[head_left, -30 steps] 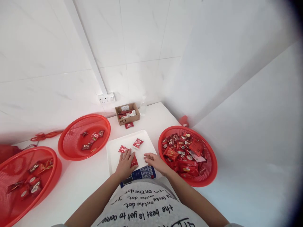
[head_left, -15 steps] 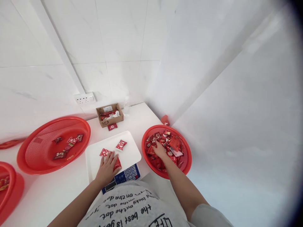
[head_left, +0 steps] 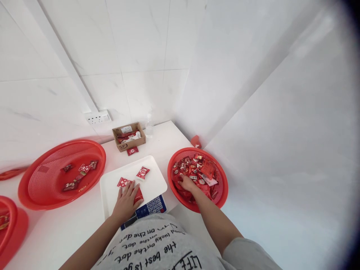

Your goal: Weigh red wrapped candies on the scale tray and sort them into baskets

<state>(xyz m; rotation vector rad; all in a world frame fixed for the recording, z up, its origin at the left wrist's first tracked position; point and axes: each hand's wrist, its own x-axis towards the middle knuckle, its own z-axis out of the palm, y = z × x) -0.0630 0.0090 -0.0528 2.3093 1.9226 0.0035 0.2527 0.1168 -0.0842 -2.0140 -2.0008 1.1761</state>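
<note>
My left hand rests on the white tray of a weighing scale, fingers spread. Beneath it lie red wrapped packets, partly covered: a white-dotted one shows above the fingers and a plain red one to their right. A red packet with white lettering lies apart on the tray. At right, my right hand reaches into a red plastic basket among many small red packets. Its fingers look apart against the packets; the tips are partly hidden.
A larger red basket with several packets stands left, another red basket nearer me. Behind the scale are a small cardboard box, a loose red packet and a clear bottle. The blue scale keypad shows below the tray.
My right hand has shifted slightly left and lower among the packets in the basket. My left hand stays on the tray packets. The view has shifted slightly.
</note>
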